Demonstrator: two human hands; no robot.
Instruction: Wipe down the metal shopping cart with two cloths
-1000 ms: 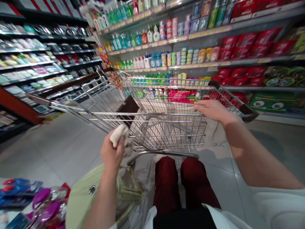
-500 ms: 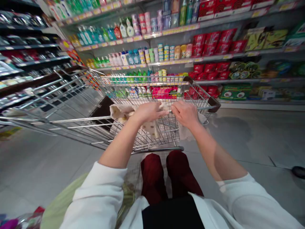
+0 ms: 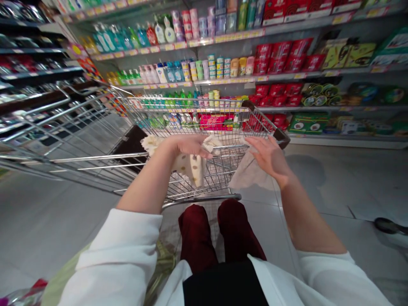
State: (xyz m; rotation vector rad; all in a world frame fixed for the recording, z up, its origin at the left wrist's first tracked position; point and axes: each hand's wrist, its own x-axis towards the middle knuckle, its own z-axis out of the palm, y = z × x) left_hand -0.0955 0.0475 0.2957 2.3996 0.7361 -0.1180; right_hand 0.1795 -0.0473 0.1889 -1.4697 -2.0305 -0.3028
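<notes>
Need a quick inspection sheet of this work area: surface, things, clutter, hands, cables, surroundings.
Surface: wire shopping cart on grey tiled floor.
Things: spotted cloth draped over the cart's near rail; plain pale cloth hanging beside it.
Clutter: pale green item at lower left; dark rounded object on the floor at right.
Hands: left hand on the spotted cloth, grip unclear; right hand at the plain cloth, fingers extended.
Cables: nothing seen.
Surroundings: stocked store shelves.

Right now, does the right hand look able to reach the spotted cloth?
Probably yes: the right hand is at the same cart rail, and nothing seems to block the hanging end of the spotted cloth. The left hand covers only its upper part.
</notes>
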